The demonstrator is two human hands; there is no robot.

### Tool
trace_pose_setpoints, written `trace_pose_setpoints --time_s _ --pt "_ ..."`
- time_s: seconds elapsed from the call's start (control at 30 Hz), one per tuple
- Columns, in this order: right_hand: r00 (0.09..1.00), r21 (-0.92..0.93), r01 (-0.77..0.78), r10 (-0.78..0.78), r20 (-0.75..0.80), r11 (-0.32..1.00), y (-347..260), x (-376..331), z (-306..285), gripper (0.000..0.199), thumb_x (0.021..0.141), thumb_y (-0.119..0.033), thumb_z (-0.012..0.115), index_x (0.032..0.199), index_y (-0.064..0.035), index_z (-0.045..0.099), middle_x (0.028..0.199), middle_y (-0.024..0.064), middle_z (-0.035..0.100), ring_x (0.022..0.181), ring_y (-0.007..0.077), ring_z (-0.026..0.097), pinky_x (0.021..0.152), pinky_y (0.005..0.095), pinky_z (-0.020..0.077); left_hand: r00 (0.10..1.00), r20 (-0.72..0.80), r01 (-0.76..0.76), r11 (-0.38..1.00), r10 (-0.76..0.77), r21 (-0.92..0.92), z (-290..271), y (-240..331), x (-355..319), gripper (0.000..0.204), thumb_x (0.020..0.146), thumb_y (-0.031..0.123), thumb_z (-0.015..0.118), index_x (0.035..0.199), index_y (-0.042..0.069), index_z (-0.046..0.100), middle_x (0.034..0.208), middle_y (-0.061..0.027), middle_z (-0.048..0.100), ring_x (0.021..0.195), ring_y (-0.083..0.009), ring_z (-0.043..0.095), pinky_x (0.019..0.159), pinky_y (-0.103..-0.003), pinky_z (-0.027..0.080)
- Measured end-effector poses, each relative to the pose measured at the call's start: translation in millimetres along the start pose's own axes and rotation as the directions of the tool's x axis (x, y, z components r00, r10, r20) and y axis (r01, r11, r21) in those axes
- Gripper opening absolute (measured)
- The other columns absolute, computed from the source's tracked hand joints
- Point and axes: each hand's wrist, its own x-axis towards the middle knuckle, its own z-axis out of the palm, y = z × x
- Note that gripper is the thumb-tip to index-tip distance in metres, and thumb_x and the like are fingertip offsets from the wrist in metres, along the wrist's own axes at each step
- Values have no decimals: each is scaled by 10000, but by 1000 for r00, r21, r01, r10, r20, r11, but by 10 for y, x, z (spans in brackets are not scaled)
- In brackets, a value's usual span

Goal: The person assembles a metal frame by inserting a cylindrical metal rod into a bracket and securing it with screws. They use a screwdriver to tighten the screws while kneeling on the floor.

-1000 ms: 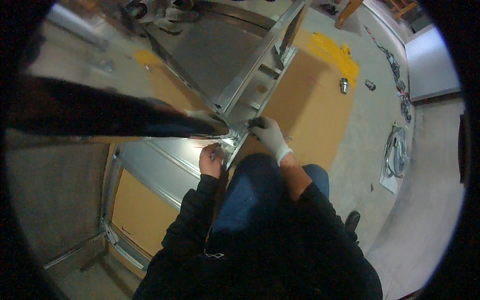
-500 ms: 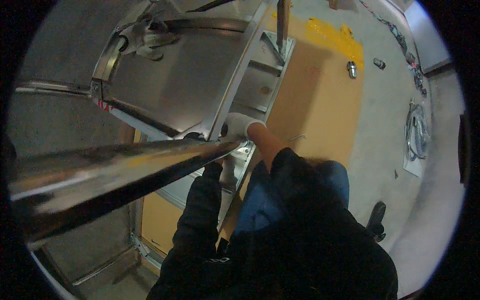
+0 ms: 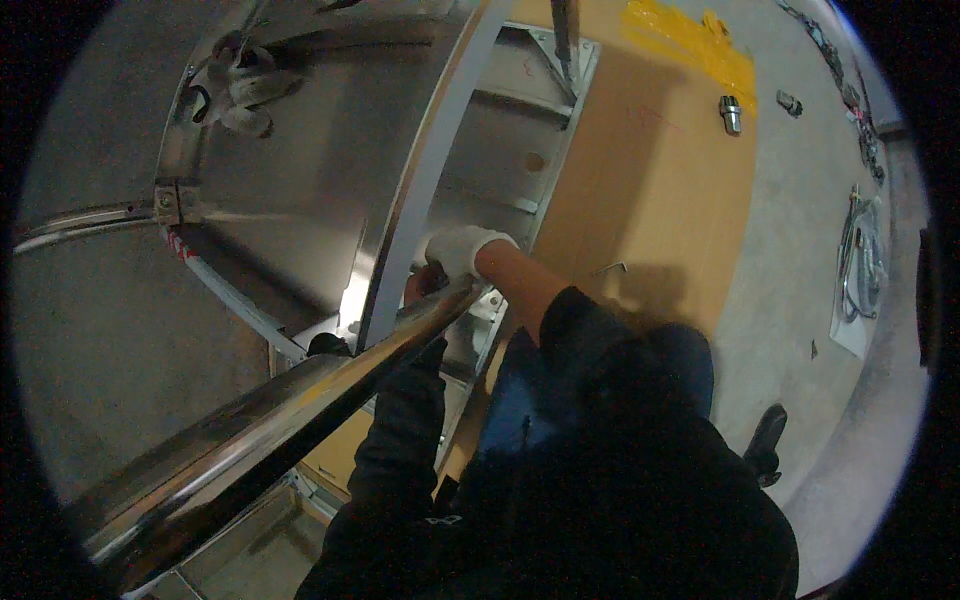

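A shiny metal tube [image 3: 330, 400] slants across the view from the lower left to my hands, hiding part of them. Above its far end is my right hand [image 3: 462, 250] in a white work glove. The glove looks closed, but whatever its fingers hold is hidden. My left hand [image 3: 418, 287] is close beside it, mostly behind the tube, so its fingers do not show clearly. An upright metal post [image 3: 425, 180] rises just left of the gloved hand. Under both hands lies a metal frame [image 3: 545, 200] with cross members.
A pair of grey gloves [image 3: 242, 90] rests on a metal panel [image 3: 310, 140]. On the cardboard [image 3: 640, 180] lie an L-shaped hex key [image 3: 610, 268], a metal fitting [image 3: 731, 115] and yellow tape [image 3: 690, 40]. A second fitting [image 3: 789, 102] and bagged bent metal pieces [image 3: 860, 260] are on the floor.
The tube's near end has shifted lower in view and the tube slants more steeply. The post and panel appear further left, the floor items further right. My hands stay close together.
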Motion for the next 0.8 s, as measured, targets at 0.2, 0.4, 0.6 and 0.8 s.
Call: trace_pose_setpoints --time_s 0.2,0.4,0.6,0.8 --pt "1000 -78 -10 11 4 997 -78 -166 -129 286 751 -159 617 1014 -60 669 1070 163 643 988 343 613 774 416 506 999 42 20 898 -2 -439 265 281 -202 455 872 215 588 1257 7 466 1111 -132 608 1010 -206 589 859 -362 486" --pt "993 43 -53 57 -101 998 -59 -166 -65 372 709 -240 668 1025 -46 650 1063 181 635 996 353 606 784 435 496 998 50 -31 991 25 130 394 556 -312 487 906 326 519 1303 55 434 1264 -114 510 1130 -220 502 955 -374 417" --pt "844 255 -59 184 -503 965 216 -563 21 391 743 -294 631 1021 -20 626 958 213 637 920 345 617 800 391 481 999 -29 18 454 16 891 399 552 -258 533 919 413 479 1341 96 410 1364 -98 442 1203 -220 453 994 -375 387" --pt "746 174 -203 268 -610 963 542 -2277 476 314 782 -217 619 1047 -50 602 981 178 626 943 344 593 823 409 470 857 -121 -44 306 501 951 108 -77 -126 229 778 340 592 888 162 684 893 -48 680 805 -265 643 667 -426 491"
